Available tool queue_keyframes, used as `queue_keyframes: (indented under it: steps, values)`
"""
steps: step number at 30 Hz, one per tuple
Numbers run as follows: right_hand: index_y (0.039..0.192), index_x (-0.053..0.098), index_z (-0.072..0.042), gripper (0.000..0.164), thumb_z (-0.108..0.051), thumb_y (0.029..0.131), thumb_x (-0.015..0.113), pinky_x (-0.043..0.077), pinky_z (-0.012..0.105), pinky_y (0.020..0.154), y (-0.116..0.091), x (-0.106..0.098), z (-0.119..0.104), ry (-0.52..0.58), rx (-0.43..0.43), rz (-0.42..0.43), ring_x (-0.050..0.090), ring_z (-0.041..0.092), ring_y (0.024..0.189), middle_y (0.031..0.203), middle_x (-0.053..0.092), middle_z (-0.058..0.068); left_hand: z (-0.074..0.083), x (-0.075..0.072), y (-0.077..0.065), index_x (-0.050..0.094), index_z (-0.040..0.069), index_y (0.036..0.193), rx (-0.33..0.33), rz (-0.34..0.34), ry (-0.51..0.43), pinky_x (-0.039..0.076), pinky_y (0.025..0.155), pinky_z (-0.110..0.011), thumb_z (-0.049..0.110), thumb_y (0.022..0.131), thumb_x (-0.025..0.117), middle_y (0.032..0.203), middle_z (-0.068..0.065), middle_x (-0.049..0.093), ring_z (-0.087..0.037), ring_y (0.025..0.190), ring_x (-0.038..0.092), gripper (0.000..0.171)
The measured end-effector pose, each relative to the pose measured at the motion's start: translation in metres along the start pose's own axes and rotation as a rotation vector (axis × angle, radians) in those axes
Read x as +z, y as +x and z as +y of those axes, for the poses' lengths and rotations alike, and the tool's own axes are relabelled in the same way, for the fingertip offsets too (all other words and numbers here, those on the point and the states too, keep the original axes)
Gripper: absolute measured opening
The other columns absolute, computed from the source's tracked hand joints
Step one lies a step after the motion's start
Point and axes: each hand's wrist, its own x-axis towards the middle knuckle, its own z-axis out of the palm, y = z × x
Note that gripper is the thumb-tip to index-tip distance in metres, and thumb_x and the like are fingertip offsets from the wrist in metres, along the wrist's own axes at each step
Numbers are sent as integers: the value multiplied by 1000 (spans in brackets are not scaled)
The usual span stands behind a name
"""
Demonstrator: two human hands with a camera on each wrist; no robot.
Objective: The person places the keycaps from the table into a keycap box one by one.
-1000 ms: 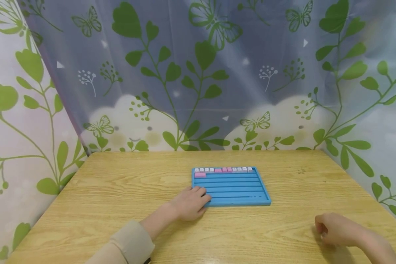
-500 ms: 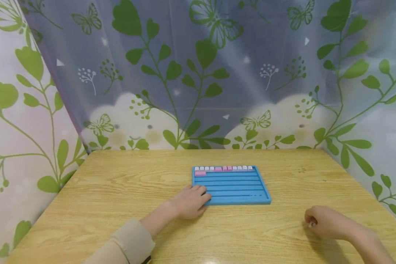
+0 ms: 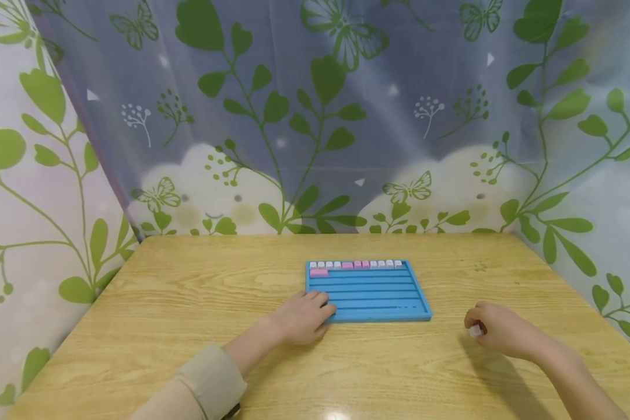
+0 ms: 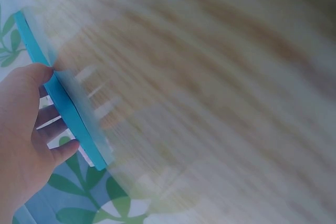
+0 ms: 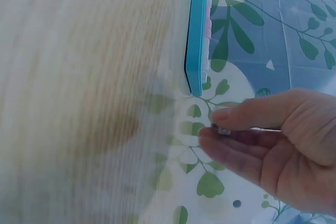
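A blue keycap tray [image 3: 373, 294] with several ridged rows lies on the table. White and pink keycaps [image 3: 358, 265] fill its back row, and a wider pink keycap [image 3: 319, 273] sits at the left of the second row. My left hand [image 3: 303, 318] holds the tray's front left corner; in the left wrist view, its thumb meets the tray's blue edge [image 4: 68, 108] and the fingers spread across it. To the right of the tray, my right hand [image 3: 504, 329] pinches a small white keycap [image 3: 475, 331] between thumb and fingertips, raised over the table. The fingers partly hide this keycap [image 5: 224, 131].
The wood-grain table [image 3: 205, 280] reaches back to a curtain [image 3: 315, 134] printed with leaves and butterflies. Similar patterned cloth [image 3: 31, 175] hangs along the left and right sides.
My right hand has moved left and away from me, toward the tray, and the white keycap in its fingers has come into sight. My left hand has stayed at the tray's corner.
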Motion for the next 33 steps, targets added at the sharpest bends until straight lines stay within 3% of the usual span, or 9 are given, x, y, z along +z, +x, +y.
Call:
queue_keyframes:
  steps: [6,10,18,33]
  values:
    - [90,61,-1,17,9,76,61,46,30,60,14,-1,-11,73,42,51,53,16,73,86,58,3,0,0,0,53,16,120,1,-6,0,43,84,-33,30,95,49,103,0,51,-17,99,49,29]
    - [94,61,-1,17,4,78,65,48,32,63,24,1,-20,59,39,92,59,19,77,90,60,4,0,0,0,54,16,120,2,-4,-1,43,84,-33,30,95,49,103,0,51,-17,99,49,29]
    - [102,64,2,23,2,79,66,48,30,63,47,2,-31,63,6,174,55,16,77,93,59,5,0,1,0,54,16,120,-2,1,-13,43,86,-34,29,95,49,104,-1,51,-17,99,48,29]
    - [98,63,1,16,0,82,65,47,28,61,70,7,-46,79,5,237,56,16,75,91,59,6,-1,4,2,54,16,121,3,-2,-22,43,85,-34,30,95,49,104,-1,51,-18,100,49,30]
